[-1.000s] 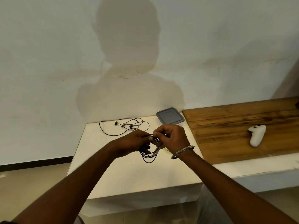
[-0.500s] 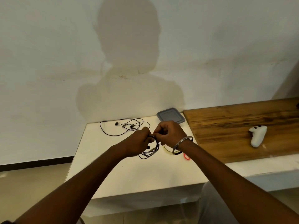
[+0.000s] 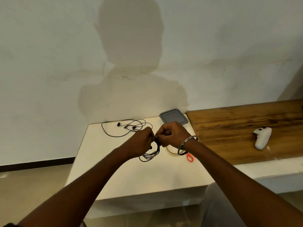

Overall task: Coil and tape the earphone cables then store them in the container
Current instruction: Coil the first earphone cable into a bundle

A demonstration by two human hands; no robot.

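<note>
Coiled earphone cable (image 3: 150,155): held in front of the grey container (image 3: 173,118), top pinched between left hand (image 3: 140,142) and right hand (image 3: 172,135) (seemingly to keep loops bunched for taping); second earphone (image 3: 125,127) lies uncoiled left of it.

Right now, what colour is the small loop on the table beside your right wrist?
The loop is bright orange-red, clearest in the head view.

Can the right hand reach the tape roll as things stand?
Probably yes: the tape roll lies just beneath the right hand, nothing between; but its fingers pinch the coiled cable, so it must release first.
</note>
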